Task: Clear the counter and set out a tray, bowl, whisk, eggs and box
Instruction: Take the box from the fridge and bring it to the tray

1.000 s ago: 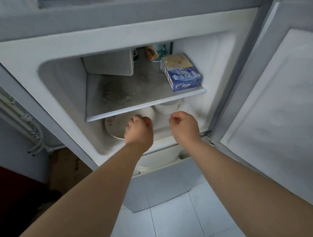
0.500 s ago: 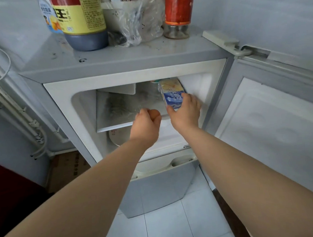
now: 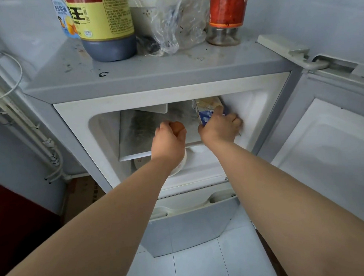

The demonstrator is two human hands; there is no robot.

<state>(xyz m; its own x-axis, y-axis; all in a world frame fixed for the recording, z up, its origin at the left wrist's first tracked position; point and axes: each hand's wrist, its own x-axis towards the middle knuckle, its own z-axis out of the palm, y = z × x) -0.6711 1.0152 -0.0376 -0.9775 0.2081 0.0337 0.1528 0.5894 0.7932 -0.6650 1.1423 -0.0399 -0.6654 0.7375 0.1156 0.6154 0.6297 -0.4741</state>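
Note:
A small fridge's upper compartment stands open in front of me. On the right of its frosted shelf stands a blue and yellow box, and my right hand grips it with fingers curled round its front and side. My left hand hovers just in front of the shelf edge, fingers curled round a brown egg that shows between them. Beneath the shelf, the rim of a white bowl peeks out under my left wrist.
The fridge door hangs open at the right. On the fridge top stand a dark sauce bottle, a crumpled plastic bag and a red-labelled jar. The lower door is shut. Pipes run down the left wall.
My right hand rose from below the shelf to the box and closed round it. My left hand lifted to shelf height, still closed. The view tilted up to show the fridge top.

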